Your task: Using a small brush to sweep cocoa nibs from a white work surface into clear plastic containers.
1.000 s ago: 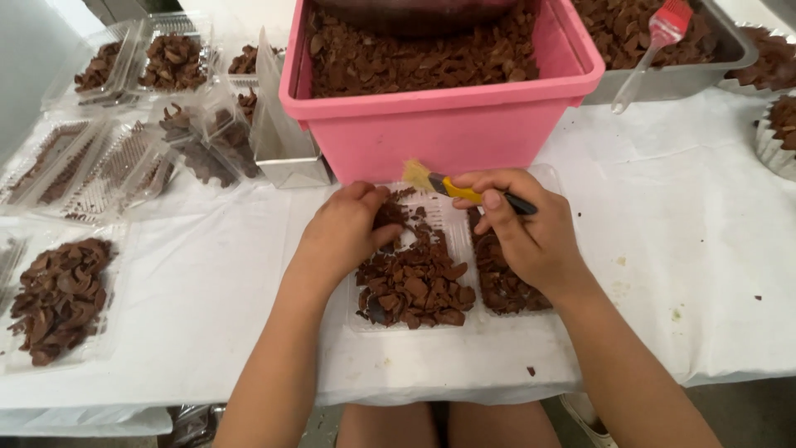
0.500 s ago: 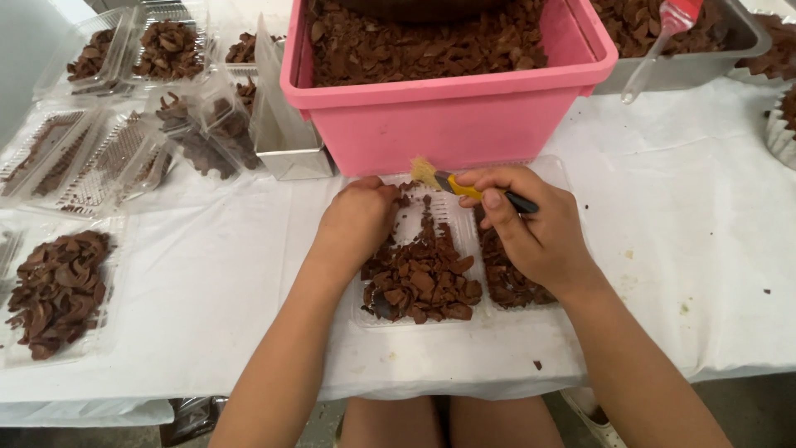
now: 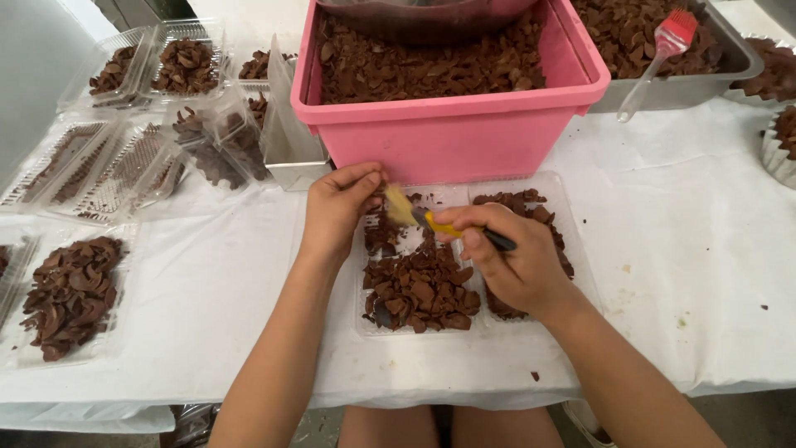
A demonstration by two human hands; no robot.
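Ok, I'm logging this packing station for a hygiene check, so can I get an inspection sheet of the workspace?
Surface: white cloth-covered table, with a few brown crumbs.
Job's things: clear two-part tray holding brown flakes; yellow-handled brush.
Clutter: pink tub of flakes, metal pan with a red brush, filled clear trays at left.
Hands: left hand rests at the tray's far edge; right hand grips the brush over the flakes.
Cables: nothing seen.
Surroundings: the person's knees below the table edge.
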